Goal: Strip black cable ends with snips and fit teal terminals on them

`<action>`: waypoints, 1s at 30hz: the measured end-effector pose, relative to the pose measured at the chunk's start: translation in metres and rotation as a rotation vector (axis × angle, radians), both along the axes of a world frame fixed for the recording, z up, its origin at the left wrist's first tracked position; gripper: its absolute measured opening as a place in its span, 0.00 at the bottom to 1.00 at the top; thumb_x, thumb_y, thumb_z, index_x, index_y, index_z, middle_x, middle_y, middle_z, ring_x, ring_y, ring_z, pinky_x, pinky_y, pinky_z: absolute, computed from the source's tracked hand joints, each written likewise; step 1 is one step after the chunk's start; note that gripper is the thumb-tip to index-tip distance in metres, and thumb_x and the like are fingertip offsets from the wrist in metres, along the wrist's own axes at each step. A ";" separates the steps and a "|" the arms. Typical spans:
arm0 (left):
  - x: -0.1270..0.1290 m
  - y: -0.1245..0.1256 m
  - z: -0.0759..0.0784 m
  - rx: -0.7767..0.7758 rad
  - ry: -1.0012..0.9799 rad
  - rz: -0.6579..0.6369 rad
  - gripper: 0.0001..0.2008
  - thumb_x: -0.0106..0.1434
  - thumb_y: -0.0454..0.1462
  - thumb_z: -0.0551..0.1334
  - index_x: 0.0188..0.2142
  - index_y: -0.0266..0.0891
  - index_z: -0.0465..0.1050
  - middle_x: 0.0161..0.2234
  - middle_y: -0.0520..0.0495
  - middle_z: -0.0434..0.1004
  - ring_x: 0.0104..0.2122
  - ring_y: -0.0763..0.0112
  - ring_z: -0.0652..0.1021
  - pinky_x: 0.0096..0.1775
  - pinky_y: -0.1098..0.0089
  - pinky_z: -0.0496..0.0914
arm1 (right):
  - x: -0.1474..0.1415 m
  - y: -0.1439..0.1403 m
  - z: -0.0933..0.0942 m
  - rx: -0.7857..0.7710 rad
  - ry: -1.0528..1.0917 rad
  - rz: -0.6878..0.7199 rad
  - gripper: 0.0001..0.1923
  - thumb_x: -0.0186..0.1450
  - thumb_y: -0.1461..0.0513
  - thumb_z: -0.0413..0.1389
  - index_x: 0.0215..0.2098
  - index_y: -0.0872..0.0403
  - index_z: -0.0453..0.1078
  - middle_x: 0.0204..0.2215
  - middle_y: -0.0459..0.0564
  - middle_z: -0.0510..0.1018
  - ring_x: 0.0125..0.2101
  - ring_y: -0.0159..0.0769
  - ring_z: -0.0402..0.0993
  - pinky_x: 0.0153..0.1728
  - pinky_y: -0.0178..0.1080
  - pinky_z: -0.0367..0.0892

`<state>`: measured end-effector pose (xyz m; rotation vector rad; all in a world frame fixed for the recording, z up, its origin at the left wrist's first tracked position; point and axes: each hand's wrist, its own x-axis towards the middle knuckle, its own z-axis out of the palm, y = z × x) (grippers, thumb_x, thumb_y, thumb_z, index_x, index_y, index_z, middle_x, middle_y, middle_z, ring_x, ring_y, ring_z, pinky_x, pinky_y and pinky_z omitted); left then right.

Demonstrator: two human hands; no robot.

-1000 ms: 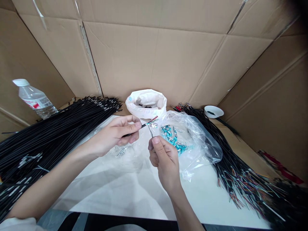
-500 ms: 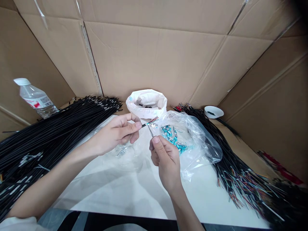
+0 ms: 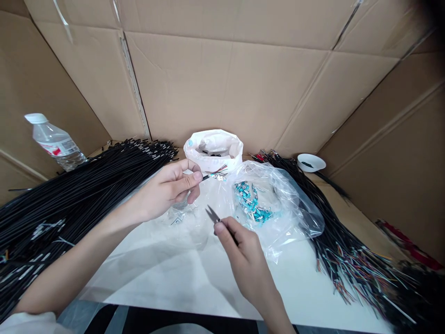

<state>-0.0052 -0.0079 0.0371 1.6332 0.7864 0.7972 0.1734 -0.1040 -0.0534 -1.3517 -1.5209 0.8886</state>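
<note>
My left hand [image 3: 177, 188] pinches a black cable [image 3: 206, 177] between thumb and fingers. From its stripped end fan thin coloured wires [image 3: 221, 168] and crumpled silver foil [image 3: 219, 176]. Lower and to the right, my right hand [image 3: 239, 250] is closed around small pointed snips [image 3: 212, 215]. Their two blades stand slightly apart and point up and left, away from the cable. Just right of the cable end lies a clear plastic bag [image 3: 295, 208], with turquoise and silver scraps [image 3: 252, 202] on it.
Black cables [image 3: 90, 190] are heaped at left beside a water bottle [image 3: 57, 144]. A white bag [image 3: 212, 162] with dark bits stands at the back. On the right are cables with bare coloured wires [image 3: 347, 264] and a white bowl [image 3: 311, 162]. Cardboard walls [image 3: 222, 83] surround the table.
My right hand has drawn the snips down and away from the cable end, and their blades now show apart. My left hand keeps its grip on the cable, almost in place.
</note>
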 end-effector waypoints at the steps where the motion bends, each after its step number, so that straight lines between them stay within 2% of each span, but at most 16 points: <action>1: -0.001 0.000 0.000 -0.006 -0.004 -0.002 0.16 0.68 0.46 0.64 0.34 0.38 0.64 0.19 0.56 0.70 0.17 0.82 0.57 0.19 0.78 0.50 | 0.002 -0.004 -0.009 0.025 -0.162 -0.024 0.23 0.76 0.48 0.47 0.29 0.53 0.65 0.19 0.41 0.64 0.21 0.29 0.57 0.23 0.34 0.50; 3: -0.002 0.001 0.000 -0.022 -0.007 -0.011 0.14 0.69 0.46 0.63 0.36 0.38 0.65 0.20 0.56 0.71 0.17 0.82 0.57 0.19 0.78 0.49 | 0.006 -0.011 -0.031 0.137 -0.448 -0.096 0.22 0.77 0.51 0.46 0.31 0.53 0.68 0.20 0.43 0.70 0.21 0.32 0.63 0.24 0.36 0.52; 5: -0.003 0.000 0.000 -0.028 -0.012 -0.021 0.13 0.70 0.45 0.62 0.37 0.38 0.65 0.20 0.56 0.71 0.17 0.82 0.56 0.19 0.78 0.48 | 0.009 -0.016 -0.053 0.294 -0.638 -0.150 0.21 0.77 0.52 0.46 0.33 0.53 0.71 0.23 0.46 0.75 0.24 0.35 0.69 0.25 0.37 0.55; 7: -0.004 -0.001 0.001 -0.026 -0.018 -0.029 0.12 0.70 0.44 0.62 0.37 0.39 0.65 0.20 0.56 0.71 0.17 0.82 0.56 0.19 0.78 0.48 | 0.011 -0.019 -0.069 0.396 -0.771 -0.197 0.22 0.77 0.53 0.45 0.33 0.54 0.73 0.23 0.48 0.76 0.25 0.38 0.72 0.26 0.38 0.58; 10: -0.003 -0.004 0.003 -0.027 -0.017 -0.027 0.11 0.70 0.43 0.61 0.37 0.39 0.65 0.20 0.56 0.71 0.17 0.81 0.55 0.19 0.78 0.48 | 0.012 -0.021 -0.084 0.442 -0.920 -0.257 0.23 0.78 0.53 0.43 0.39 0.55 0.76 0.26 0.50 0.77 0.28 0.41 0.73 0.29 0.40 0.63; 14: -0.004 -0.007 0.005 -0.017 -0.009 -0.019 0.13 0.69 0.44 0.63 0.37 0.39 0.64 0.19 0.56 0.71 0.17 0.81 0.55 0.19 0.77 0.48 | 0.009 -0.020 -0.098 0.424 -1.007 -0.307 0.21 0.77 0.57 0.43 0.47 0.58 0.76 0.32 0.55 0.80 0.33 0.44 0.75 0.33 0.43 0.68; 18: -0.007 -0.007 0.006 -0.007 0.007 -0.026 0.15 0.69 0.47 0.64 0.37 0.39 0.64 0.20 0.56 0.72 0.17 0.82 0.54 0.19 0.77 0.47 | 0.006 -0.022 -0.105 0.431 -0.896 -0.356 0.15 0.76 0.62 0.47 0.53 0.55 0.73 0.39 0.58 0.81 0.40 0.49 0.75 0.38 0.47 0.71; 21: -0.007 -0.008 0.006 -0.002 0.026 -0.030 0.14 0.70 0.47 0.62 0.38 0.39 0.64 0.20 0.56 0.72 0.16 0.82 0.54 0.19 0.77 0.46 | 0.005 -0.020 -0.087 0.441 -0.613 -0.314 0.15 0.75 0.61 0.51 0.57 0.53 0.71 0.44 0.58 0.81 0.44 0.49 0.75 0.43 0.50 0.73; 23: -0.005 -0.009 0.005 0.004 0.046 -0.040 0.12 0.72 0.46 0.59 0.38 0.40 0.64 0.21 0.56 0.71 0.17 0.81 0.54 0.19 0.76 0.47 | 0.002 -0.014 -0.061 0.360 -0.316 -0.248 0.15 0.73 0.58 0.54 0.56 0.52 0.71 0.46 0.57 0.80 0.46 0.46 0.76 0.45 0.48 0.73; 25: -0.003 -0.012 0.005 0.010 0.076 -0.052 0.12 0.72 0.45 0.58 0.37 0.40 0.63 0.21 0.56 0.70 0.17 0.80 0.54 0.20 0.75 0.47 | -0.002 -0.002 -0.028 0.225 0.026 -0.192 0.13 0.72 0.55 0.56 0.52 0.50 0.73 0.46 0.54 0.81 0.43 0.41 0.77 0.42 0.44 0.74; 26: -0.001 -0.013 0.005 0.013 0.092 -0.056 0.12 0.72 0.46 0.57 0.37 0.40 0.63 0.21 0.56 0.70 0.17 0.79 0.54 0.20 0.74 0.48 | -0.004 0.005 -0.012 0.213 0.192 -0.164 0.14 0.71 0.54 0.58 0.51 0.50 0.73 0.45 0.53 0.81 0.43 0.40 0.78 0.42 0.42 0.74; 28: 0.001 -0.016 0.005 0.012 0.121 -0.060 0.14 0.71 0.48 0.58 0.38 0.41 0.63 0.21 0.55 0.70 0.18 0.77 0.57 0.21 0.73 0.50 | -0.009 0.017 0.014 0.251 0.431 -0.118 0.13 0.68 0.53 0.62 0.46 0.51 0.74 0.40 0.51 0.82 0.40 0.38 0.78 0.42 0.41 0.73; 30: 0.002 -0.019 0.005 0.007 0.142 -0.064 0.16 0.69 0.51 0.59 0.38 0.41 0.63 0.22 0.54 0.70 0.19 0.75 0.58 0.21 0.72 0.51 | -0.013 0.026 0.031 0.294 0.546 -0.142 0.10 0.67 0.54 0.63 0.38 0.51 0.74 0.31 0.46 0.80 0.33 0.34 0.75 0.37 0.38 0.71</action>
